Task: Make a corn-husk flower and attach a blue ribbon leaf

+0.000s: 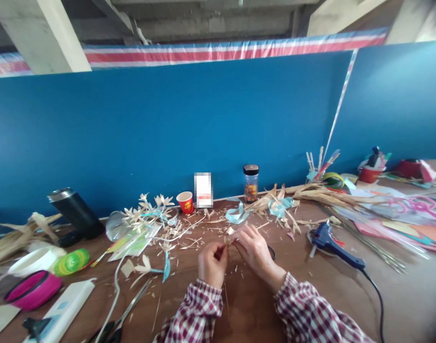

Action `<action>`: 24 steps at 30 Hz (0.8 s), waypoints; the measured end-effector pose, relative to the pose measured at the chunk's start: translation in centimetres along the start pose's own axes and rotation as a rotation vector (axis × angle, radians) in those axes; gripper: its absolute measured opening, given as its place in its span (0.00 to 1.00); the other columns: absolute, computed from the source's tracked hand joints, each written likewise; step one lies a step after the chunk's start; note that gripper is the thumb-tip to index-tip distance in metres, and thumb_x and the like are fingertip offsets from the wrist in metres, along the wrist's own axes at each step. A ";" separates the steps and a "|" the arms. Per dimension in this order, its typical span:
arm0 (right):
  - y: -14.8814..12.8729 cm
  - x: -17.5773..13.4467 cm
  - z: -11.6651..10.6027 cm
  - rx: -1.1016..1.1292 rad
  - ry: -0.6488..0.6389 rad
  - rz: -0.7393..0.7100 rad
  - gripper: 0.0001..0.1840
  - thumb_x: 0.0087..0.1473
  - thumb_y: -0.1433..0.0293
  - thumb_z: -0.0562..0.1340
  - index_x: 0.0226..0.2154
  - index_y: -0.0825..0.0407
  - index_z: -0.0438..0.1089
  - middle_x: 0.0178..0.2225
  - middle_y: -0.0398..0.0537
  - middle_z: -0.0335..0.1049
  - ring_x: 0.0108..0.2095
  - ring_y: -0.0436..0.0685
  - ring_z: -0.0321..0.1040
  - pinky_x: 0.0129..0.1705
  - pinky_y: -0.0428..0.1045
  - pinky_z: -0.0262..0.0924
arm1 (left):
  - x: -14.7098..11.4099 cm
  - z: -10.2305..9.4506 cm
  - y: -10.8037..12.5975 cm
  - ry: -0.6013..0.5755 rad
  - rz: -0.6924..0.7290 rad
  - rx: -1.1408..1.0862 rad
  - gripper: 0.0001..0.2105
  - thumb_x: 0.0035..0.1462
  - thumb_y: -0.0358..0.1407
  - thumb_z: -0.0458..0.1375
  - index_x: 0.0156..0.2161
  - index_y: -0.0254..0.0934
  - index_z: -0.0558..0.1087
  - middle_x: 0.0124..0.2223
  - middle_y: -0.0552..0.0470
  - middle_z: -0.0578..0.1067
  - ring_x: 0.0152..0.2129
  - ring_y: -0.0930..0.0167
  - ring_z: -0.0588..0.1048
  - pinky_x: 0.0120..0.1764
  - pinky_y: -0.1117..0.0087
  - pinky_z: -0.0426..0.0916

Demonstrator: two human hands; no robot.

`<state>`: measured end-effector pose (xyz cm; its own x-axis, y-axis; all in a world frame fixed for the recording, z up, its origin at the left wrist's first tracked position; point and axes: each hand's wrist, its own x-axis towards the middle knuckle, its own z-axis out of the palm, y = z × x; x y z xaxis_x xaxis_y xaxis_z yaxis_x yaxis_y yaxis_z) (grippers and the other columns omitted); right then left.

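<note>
My left hand [213, 264] is closed in a pinch, and my right hand [254, 252] meets it at the fingertips above the brown table [255, 309]. Between them is a small pale piece of dried husk [230, 231], mostly covered by the fingers. A thin strand runs down below my left hand; whether it is held is unclear. Husk flowers [160, 202] with blue-wrapped stems lie to the left, one single flower [146, 267] nearer me. Husk scraps and a light blue ribbon [235, 214] are scattered just beyond my hands.
On the right lies a blue glue gun [334, 245] with its cord. Scissors [134, 302], a power strip [65, 312] and a pink bowl-shaped item [35, 290] are on the left. Behind stand a black bottle [76, 214], a red paper cup [185, 204] and a jar [251, 185] by the blue partition.
</note>
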<state>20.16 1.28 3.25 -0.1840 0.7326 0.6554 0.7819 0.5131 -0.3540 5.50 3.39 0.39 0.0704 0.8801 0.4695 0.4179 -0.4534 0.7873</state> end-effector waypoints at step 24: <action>0.5 -0.3 0.7 0.178 0.054 0.037 0.06 0.55 0.67 0.56 0.29 0.51 0.66 0.30 0.48 0.66 0.33 0.56 0.61 0.36 0.50 0.57 | -0.1 0.2 -0.5 0.099 -0.055 -0.035 0.08 0.49 0.37 0.56 0.26 0.34 0.72 0.21 0.52 0.73 0.18 0.72 0.70 0.23 0.74 0.65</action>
<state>20.21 1.65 2.41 -0.1207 0.7299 0.6728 0.6690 0.5606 -0.4880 5.43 3.50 -0.10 -0.0427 0.8864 0.4609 0.3869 -0.4107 0.8256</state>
